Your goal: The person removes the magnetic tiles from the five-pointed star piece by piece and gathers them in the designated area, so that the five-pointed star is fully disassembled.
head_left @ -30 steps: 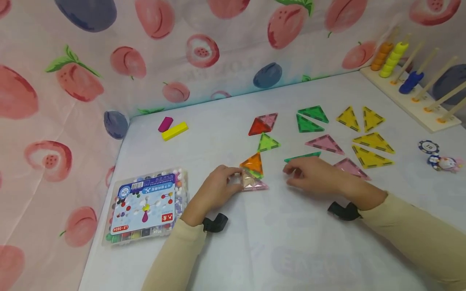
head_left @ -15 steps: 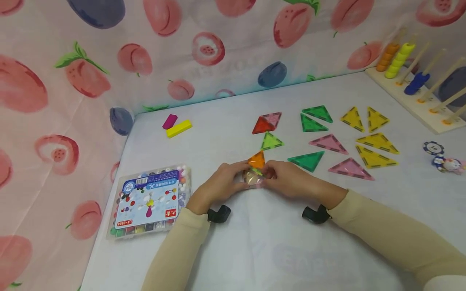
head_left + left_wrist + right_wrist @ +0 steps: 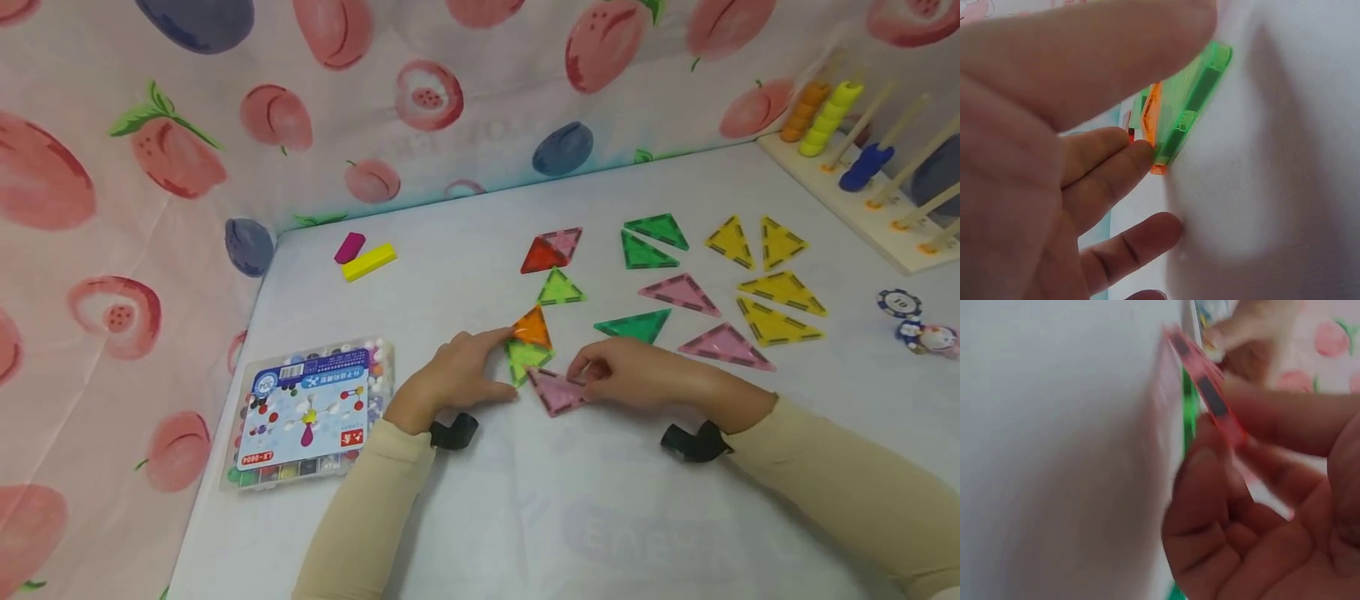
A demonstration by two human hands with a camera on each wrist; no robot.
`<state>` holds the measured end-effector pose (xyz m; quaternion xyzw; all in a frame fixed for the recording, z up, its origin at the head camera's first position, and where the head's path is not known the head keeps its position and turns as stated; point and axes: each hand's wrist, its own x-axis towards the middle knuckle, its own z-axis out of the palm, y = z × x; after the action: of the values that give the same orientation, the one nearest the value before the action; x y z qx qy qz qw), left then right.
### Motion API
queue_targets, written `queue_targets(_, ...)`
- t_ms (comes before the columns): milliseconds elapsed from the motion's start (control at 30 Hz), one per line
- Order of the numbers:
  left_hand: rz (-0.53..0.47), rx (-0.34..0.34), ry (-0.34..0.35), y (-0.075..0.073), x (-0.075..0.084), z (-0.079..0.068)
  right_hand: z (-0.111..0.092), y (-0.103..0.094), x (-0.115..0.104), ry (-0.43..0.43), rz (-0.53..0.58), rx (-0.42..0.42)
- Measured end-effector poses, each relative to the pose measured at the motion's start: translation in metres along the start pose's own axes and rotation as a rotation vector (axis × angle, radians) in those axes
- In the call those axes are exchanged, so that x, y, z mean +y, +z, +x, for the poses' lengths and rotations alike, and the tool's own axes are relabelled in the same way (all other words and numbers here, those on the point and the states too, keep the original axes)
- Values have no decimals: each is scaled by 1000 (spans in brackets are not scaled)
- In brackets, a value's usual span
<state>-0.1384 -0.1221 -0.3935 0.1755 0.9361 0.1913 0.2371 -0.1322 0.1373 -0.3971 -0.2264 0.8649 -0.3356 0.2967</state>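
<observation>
Two hands meet at the table's (image 3: 600,517) near centre. The right hand (image 3: 637,375) pinches a pink triangle tile (image 3: 557,391). Just left, the left hand (image 3: 465,375) presses straight fingers on a green tile (image 3: 525,358) touching an orange tile (image 3: 532,327).

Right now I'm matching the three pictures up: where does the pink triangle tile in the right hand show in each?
Head: pink triangle tile, lower centre, pinched by the right hand.
Left wrist: not in it.
Right wrist: pink triangle tile, edge-on, upper centre.
Shared landmark: light green tile.
</observation>
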Motion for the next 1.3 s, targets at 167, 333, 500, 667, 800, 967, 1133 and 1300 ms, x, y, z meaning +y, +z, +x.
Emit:
queue_targets(167,-10,-3,-17,1,3,2,-47,-26,34,36,-56,16)
queue_targets(333,-40,-4,-34,0,4,1,-85,-48,65,147,-106,40)
queue_targets(500,-47,10,-36,-1,4,-2,-108,-63,85,221,-156,78)
queue_targets(667,-42,12,-29,1,4,0,-115,-76,82,268,-239,186)
queue_targets(800,-34,14,-30,2,5,0,-99,-81,67,220,-270,242)
queue_targets(967,-44,12,-38,2,4,0,-57,-75,49,156,-294,250)
queue_targets(1133,-49,5,-38,3,2,0,-24,-63,41,57,-304,191)
queue_targets(1300,-53,11,-31,2,2,0,-12,-54,43,36,-296,178)
